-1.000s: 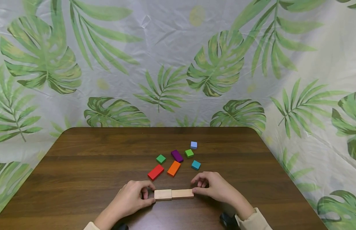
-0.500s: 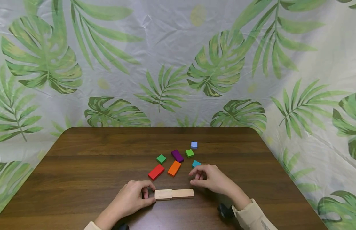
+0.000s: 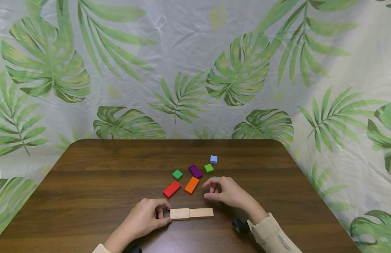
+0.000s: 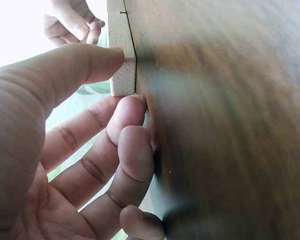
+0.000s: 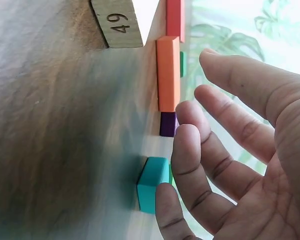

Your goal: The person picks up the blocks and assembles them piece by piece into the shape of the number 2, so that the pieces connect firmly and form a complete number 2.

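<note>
My left hand pinches the left end of a plain wooden block between thumb and index finger. A second plain wooden block lies end to end with it, to the right. In the right wrist view, that wooden block bears the number 49 on its end. My right hand holds nothing and hovers with loosely bent fingers right of an orange block. In the head view it covers most of a teal block, though the right wrist view shows the teal block beside the fingers.
On the brown table, beyond the wooden blocks, lie a red block, a purple block, a dark green block, a light green block and a light blue block. A leaf-patterned cloth hangs behind.
My right hand has left the right end of the wooden blocks and moved forward and slightly left, over the teal block. The left hand has stayed at the left end.
</note>
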A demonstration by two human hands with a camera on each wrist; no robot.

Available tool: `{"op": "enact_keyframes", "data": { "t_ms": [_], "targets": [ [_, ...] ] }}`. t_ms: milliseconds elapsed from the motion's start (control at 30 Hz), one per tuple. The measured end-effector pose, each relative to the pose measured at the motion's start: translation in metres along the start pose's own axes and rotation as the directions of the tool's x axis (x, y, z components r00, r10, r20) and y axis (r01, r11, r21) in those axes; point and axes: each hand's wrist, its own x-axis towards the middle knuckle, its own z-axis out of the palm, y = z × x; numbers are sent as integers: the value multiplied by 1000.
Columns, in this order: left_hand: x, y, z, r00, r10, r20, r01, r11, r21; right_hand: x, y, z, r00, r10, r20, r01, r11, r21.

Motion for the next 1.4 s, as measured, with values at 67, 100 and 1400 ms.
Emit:
{"op": "enact_keyframes", "data": {
  "t_ms": [67, 100, 1400],
  "targets": [
    [0, 0, 0, 1000, 1, -1, -1, 1000, -1, 4, -1, 0, 1000, 5, 5, -5, 1000, 1],
    [0, 0, 0, 1000, 1, 0, -1, 1000, -1, 6, -2, 1, 1000, 6, 7, -6, 1000, 0],
    [1, -2, 1, 1000, 3, 7, -3, 1000, -10, 47, -18, 7, 999, -32, 31, 34, 998, -58]
  ]
}}
